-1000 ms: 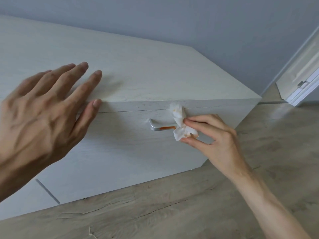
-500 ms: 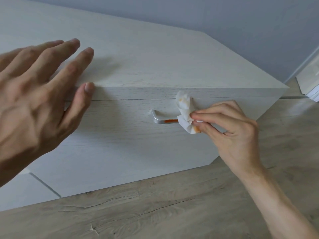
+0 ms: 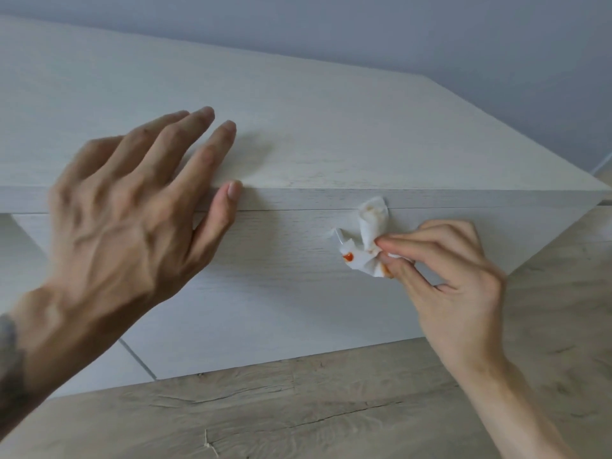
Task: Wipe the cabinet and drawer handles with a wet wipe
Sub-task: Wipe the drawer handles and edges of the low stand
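- The left hand [image 3: 126, 210] is seen at the left, held flat with its fingers straight and slightly spread. Nothing is held in it.
- Its fingers are laid over the top of the cabinet [image 3: 331, 127], close to the near edge, and the thumb is placed against the front edge of this top. The hand is a little blurred, so it cannot be told how firmly it is pressed.
- The right hand [image 3: 453, 283] is seen at the right, in front of the drawer front [image 3: 281, 286]. It is closed on the wet wipe [image 3: 367, 240], which is pinched between the thumb and the first fingers; the other fingers are curled below.
- The wet wipe is white and crumpled, and it is wrapped over the handle [image 3: 338, 234] of the drawer. 1 part of it is raised up to the gap under the cabinet top, and another part hangs below the handle.
- An orange stain [image 3: 347, 257] is seen on the lower left part of the wipe, and more orange is seen near the thumb.
- Only the left end of the handle is shown, a short piece of grey metal; the rest is covered by the wipe and the fingers.
- The 2 hands are kept well apart from each other.
- A wooden floor [image 3: 298, 409] is seen at the near side, and a grey wall [image 3: 397, 34] at the far side.
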Action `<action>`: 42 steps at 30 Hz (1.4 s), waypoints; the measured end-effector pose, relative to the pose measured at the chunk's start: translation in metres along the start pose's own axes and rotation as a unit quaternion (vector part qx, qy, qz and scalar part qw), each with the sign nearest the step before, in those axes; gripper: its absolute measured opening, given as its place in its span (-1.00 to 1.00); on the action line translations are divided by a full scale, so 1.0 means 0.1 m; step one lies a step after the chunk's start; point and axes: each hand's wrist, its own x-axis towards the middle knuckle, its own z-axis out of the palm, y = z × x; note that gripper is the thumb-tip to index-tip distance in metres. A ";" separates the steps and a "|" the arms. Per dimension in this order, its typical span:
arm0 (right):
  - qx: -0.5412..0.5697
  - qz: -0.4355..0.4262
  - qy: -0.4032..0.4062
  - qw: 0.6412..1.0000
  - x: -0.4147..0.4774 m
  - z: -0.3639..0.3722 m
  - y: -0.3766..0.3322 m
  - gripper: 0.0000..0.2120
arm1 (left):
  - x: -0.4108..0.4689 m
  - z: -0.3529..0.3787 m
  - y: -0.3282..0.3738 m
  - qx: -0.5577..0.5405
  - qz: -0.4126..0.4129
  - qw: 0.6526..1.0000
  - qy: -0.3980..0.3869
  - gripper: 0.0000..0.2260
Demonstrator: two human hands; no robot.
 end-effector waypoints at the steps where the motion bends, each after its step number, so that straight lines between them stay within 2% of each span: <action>1: 0.000 -0.009 -0.008 1.000 0.01 0.02 -0.02 -0.87 | 0.00 -0.01 0.01 0.007 0.003 1.000 0.003 -0.55; 6: -0.017 -0.007 -0.009 1.000 0.01 -0.09 0.02 -0.83 | -0.10 0.01 0.08 0.073 0.003 0.997 0.040 -0.57; 14: -0.038 -0.026 -0.014 0.999 0.06 -0.02 -0.07 -0.83 | -0.15 0.19 0.13 0.107 -0.022 0.991 0.077 -0.57; 17: -0.037 -0.006 0.004 0.999 0.03 0.04 -0.16 -0.83 | -0.14 0.19 0.14 0.110 -0.026 0.990 0.087 -0.57; 21: -0.032 -0.035 -0.020 0.999 0.08 0.16 -0.23 -0.84 | -0.14 0.19 0.12 0.109 -0.018 0.990 0.092 -0.57; 26: -0.033 0.012 0.000 0.999 0.03 0.07 -0.21 -0.87 | -0.15 0.21 0.12 0.116 -0.022 0.988 0.094 -0.57; 30: -0.030 -0.024 -0.023 0.999 0.06 0.19 -0.26 -0.87 | -0.15 0.21 0.11 0.112 -0.016 0.989 0.098 -0.57; 35: -0.036 0.016 0.005 0.999 -0.02 0.04 -0.17 -0.87 | -0.16 0.21 0.12 0.111 -0.019 0.989 0.098 -0.58; 40: -0.028 -0.017 -0.023 0.999 0.05 0.18 -0.23 -0.88 | -0.15 0.21 0.12 0.106 -0.019 0.989 0.102 -0.58; 42: -0.034 -0.004 -0.016 0.999 0.02 0.09 -0.15 -0.86 | -0.15 0.21 0.16 0.093 -0.039 0.990 0.100 -0.59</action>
